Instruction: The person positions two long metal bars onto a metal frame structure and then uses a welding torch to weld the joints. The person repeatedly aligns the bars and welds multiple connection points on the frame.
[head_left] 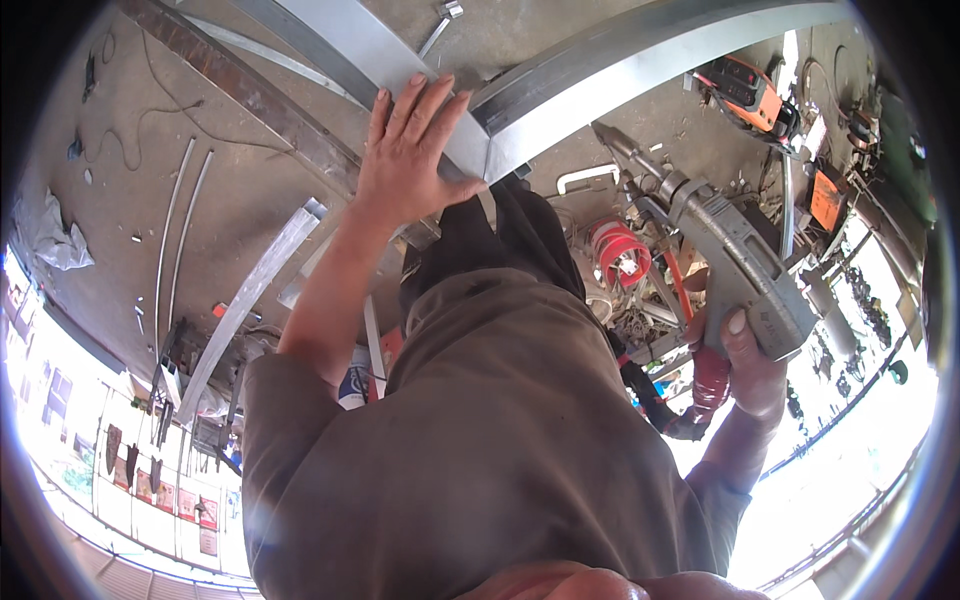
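Observation:
My left hand (412, 155) lies with its fingers stretched out along a silvery square metal tube (345, 45), its thumb near the corner. At that corner the tube's end meets a second metal tube (600, 100), which runs off to the far right; a seam line shows between them. My right hand (740, 350) is wrapped round the handle of a grey welding gun (740, 250) with a long metal nozzle. The nozzle tip points toward the second tube and stands apart from it. A red-wrapped hose (711, 380) hangs from the handle.
Left of the corner runs a rusty metal bar (240, 80). A loose silvery tube (250, 290) and thin rods (180, 220) lie at the left. On the right are a red spool (620, 252), scrap pieces and an orange-black machine (745, 95). A cable (190, 125) trails across the floor.

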